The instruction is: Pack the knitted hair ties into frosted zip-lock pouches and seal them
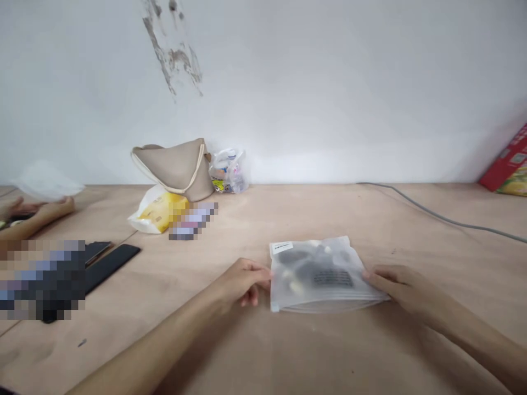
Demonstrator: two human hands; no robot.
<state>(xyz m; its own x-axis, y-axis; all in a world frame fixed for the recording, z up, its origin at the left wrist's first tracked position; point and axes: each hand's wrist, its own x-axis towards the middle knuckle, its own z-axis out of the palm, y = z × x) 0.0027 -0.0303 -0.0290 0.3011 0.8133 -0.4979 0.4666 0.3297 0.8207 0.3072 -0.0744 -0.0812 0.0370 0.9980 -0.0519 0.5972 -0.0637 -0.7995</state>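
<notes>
A frosted zip bag (304, 291) lies on the wooden table in front of me, its zip edge towards me. Dark and pale items show dimly through the plastic, too blurred to name. It carries a white label at its far left corner and a block of dark print. My left hand (247, 280) pinches the bag's left edge between thumb and fingers. On the opposite side, my right hand (391, 282) grips the right edge, thumb on top.
A beige handbag (177, 167) stands by the wall, beside a clear plastic bag (228, 171) of packaged things. Before it lies a yellow and white packet (158, 211). Another person's hands (53, 211) hold translucent plastic at left. A grey cable (436, 213) and red box (508, 164) are right.
</notes>
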